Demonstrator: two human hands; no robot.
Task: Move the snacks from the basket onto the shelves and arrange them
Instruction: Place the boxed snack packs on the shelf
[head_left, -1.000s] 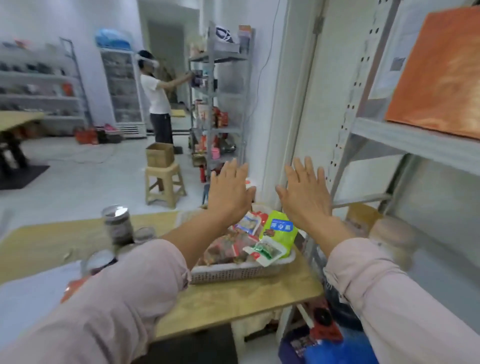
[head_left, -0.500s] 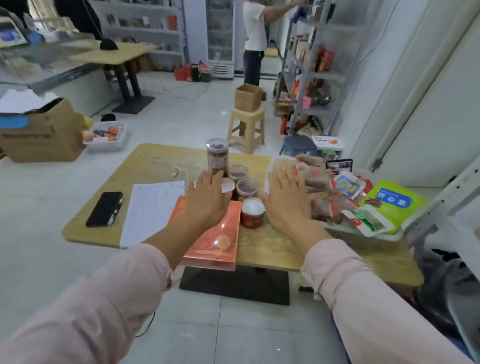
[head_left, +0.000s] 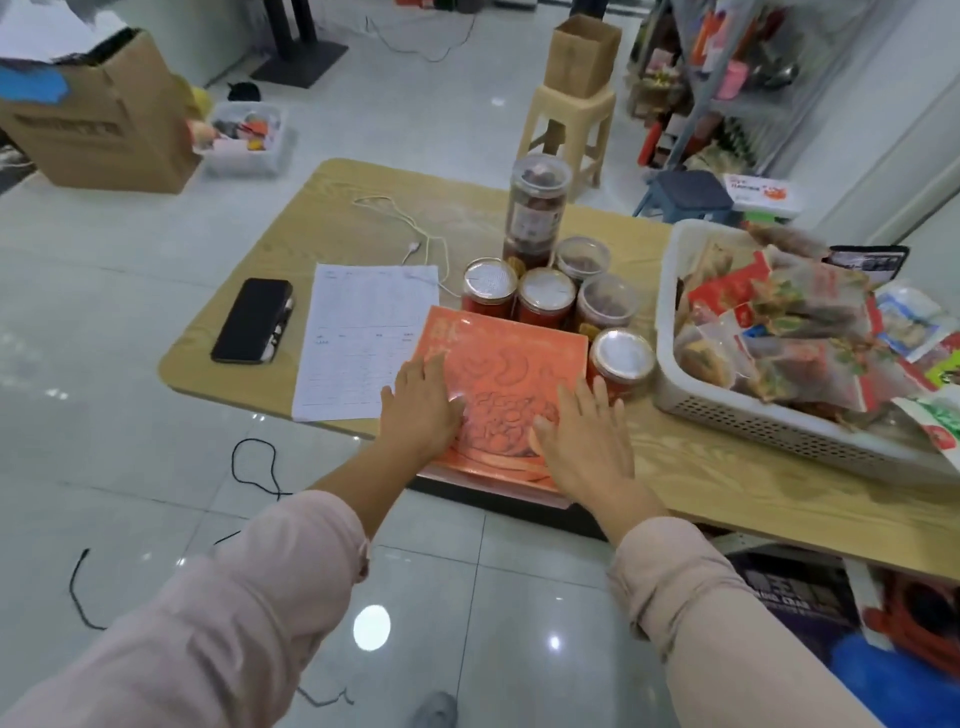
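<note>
While the left hand (head_left: 423, 410) and right hand (head_left: 584, 447) lie flat, fingers spread, on the left and right sides of a flat orange rectangular box (head_left: 506, 364) at the near edge of the light wooden worktop (head_left: 363, 208), the white perforated plastic basket (head_left: 727, 410) sits to the right, heaped with bagged snack packets (head_left: 800, 322). Small round jars (head_left: 546, 301) cluster just beyond the box.

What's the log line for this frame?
left hand: flat on flat orange snack box | right hand: flat on it | white plastic basket: full
</note>
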